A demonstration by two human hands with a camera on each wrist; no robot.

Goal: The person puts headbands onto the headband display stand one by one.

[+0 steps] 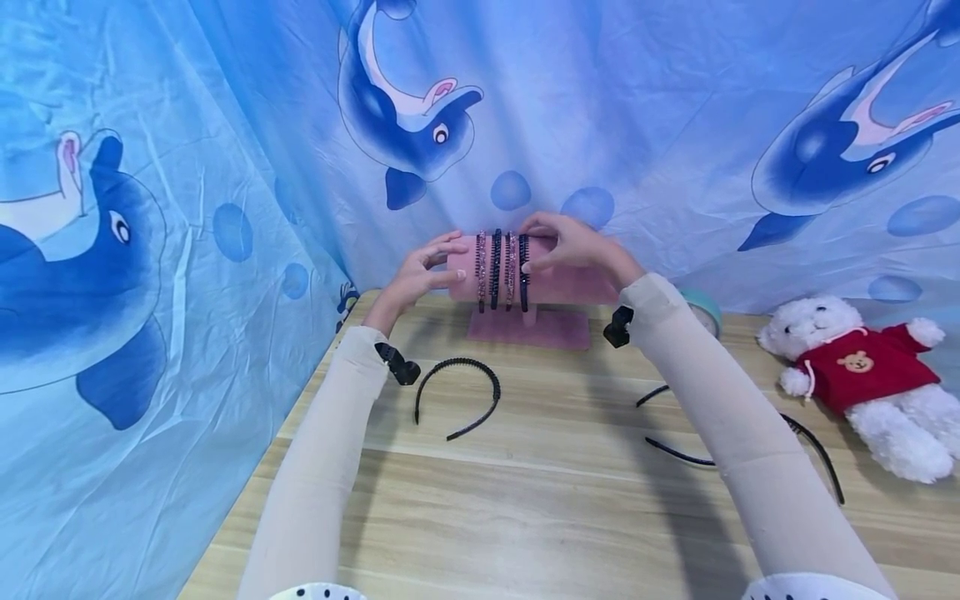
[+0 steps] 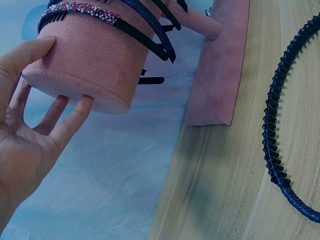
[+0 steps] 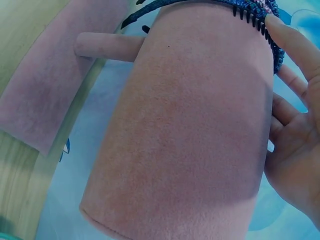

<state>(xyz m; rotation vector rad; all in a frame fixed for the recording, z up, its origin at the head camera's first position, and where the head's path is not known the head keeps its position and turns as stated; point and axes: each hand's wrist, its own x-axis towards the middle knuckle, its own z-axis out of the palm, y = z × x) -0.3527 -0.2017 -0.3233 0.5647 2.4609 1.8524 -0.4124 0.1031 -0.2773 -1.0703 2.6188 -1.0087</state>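
Observation:
A pink fabric-covered headband stand with a horizontal roll stands at the back of the table. Several headbands hang round its left half, among them a pink glitter headband and a dark blue toothed headband. My left hand holds the roll's left end, its thumb on the curved side and fingertips against the end face. At the rightmost dark headband, my right hand pinches the band, thumb on its toothed edge in the right wrist view. The other right fingers are partly hidden behind the roll.
A dark ridged headband lies on the wooden table in front of the stand. More dark headbands lie partly under my right forearm. Right of them is a white teddy bear; a green round object is half hidden. A blue dolphin-print curtain hangs behind.

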